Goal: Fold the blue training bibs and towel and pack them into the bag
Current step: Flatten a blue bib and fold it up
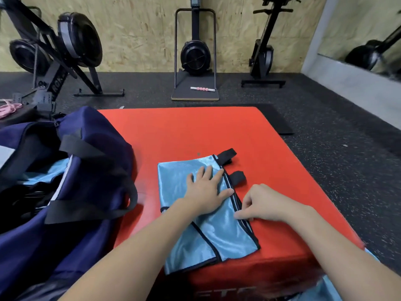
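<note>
A speckled black rubber floor (338, 161) is bounded at the far side by a chipboard wall (138, 35) lined with exercise machines (195, 55). A red padded box (178, 135) carries an open navy bag (91, 161) at left and a folded blue bib (208, 233), pressed by the left hand (206, 192), fingers spread flat; its right edge is pinched by the right hand (262, 205).

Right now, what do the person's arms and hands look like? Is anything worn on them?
Both forearms are bare, with no sleeves in view. The left hand and right hand wear no gloves, and no rings, watch or wristband can be seen. No markings show.
</note>
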A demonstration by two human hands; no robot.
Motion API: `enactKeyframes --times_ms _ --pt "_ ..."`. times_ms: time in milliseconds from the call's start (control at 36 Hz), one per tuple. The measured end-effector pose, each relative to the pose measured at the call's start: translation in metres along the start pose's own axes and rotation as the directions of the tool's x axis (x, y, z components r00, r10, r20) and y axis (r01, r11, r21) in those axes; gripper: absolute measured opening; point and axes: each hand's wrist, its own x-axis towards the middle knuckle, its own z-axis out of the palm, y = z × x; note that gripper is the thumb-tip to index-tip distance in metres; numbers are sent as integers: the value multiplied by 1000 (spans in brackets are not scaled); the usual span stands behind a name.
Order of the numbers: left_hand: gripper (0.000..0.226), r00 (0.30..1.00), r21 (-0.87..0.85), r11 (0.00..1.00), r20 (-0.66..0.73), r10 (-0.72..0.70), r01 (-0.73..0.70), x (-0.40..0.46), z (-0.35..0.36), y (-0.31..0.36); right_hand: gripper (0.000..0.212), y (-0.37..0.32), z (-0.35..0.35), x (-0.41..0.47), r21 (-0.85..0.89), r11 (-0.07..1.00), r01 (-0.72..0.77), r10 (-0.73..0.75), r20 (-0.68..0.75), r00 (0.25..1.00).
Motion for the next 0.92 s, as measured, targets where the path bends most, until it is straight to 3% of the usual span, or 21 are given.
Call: enactKeyframes --times_ms 278,389,472,583,778,833,917 --pt "68 998 -92 995 -51 41 -45 -29 -16 -8 29 3 7 -13 -157 988 4 -25 -132 991" --pt "62 983 -134 980 -129 129 -147 -60 -19 -22 12 1 12 -23 -241 966 92 -147 -222 964" --pt "59 965 -160 959 -163 208 -233 -88 -19 -33 12 4 19 -31 -188 959 213 -257 -253 933" --pt "58 934 -180 924 -186 306 -338 -130 -17 -48 27 4 32 -50 -108 940 323 -340 -249 907" --pt "72 930 -206 908 -132 343 -365 -192 -10 -74 67 9 58 -79 -156 941 300 -323 -155 934" --pt "71 942 -223 916 -102 319 -334 -199 -5 -82 69 10 63 -84 -158 938 309 -335 -174 926" --pt "50 949 -259 914 -138 283 -311 -205 -2 -88 64 11 70 -89 -163 938 306 -334 -188 924"
